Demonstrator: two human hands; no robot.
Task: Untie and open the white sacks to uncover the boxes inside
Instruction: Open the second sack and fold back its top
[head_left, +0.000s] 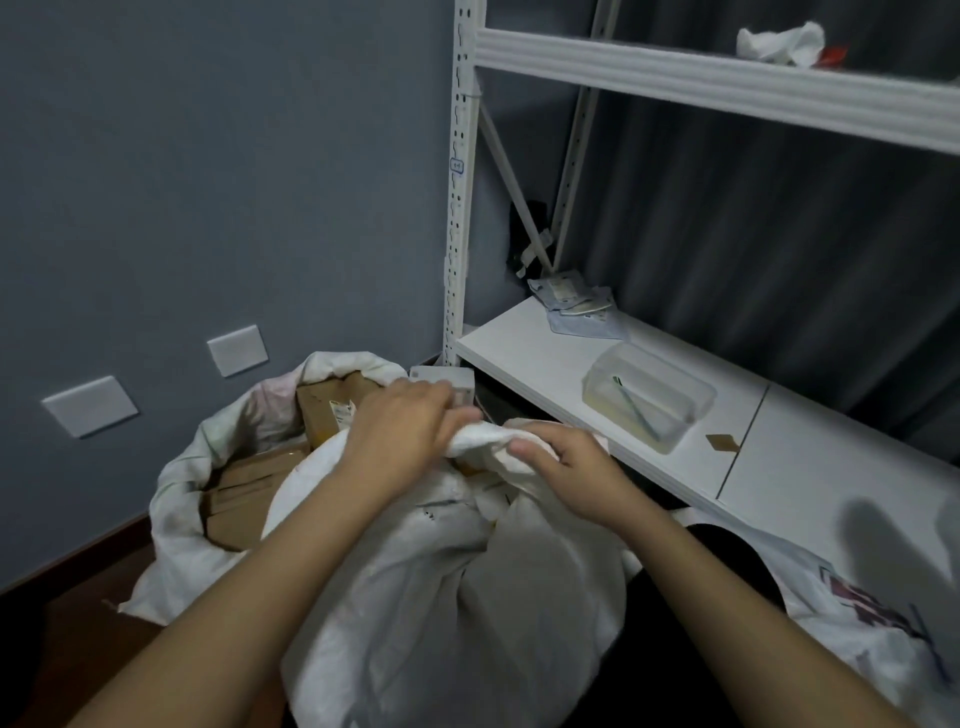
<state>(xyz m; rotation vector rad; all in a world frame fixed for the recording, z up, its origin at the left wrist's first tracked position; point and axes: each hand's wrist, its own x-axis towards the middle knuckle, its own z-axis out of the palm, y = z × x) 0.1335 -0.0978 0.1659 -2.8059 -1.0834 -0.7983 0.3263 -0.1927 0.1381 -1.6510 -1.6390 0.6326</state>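
Observation:
A full white sack (467, 597) stands right in front of me, its top bunched into a twisted neck (483, 441). My left hand (400, 431) grips the neck from the left with curled fingers. My right hand (561, 467) pinches the same bunched cloth from the right, thumb on top. Behind it to the left, a second white sack (176, 493) gapes wide, and brown cardboard boxes (249, 478) show inside it. A third white sack (857, 613) with dark print lies at the lower right.
A white metal shelf unit (571, 364) stands at the right; its low board holds a clear plastic tub (649, 400) and some paper packets (576, 304). A grey wall (208, 182) with two blank plates is at the left. A small white box (457, 382) sits beside the shelf post.

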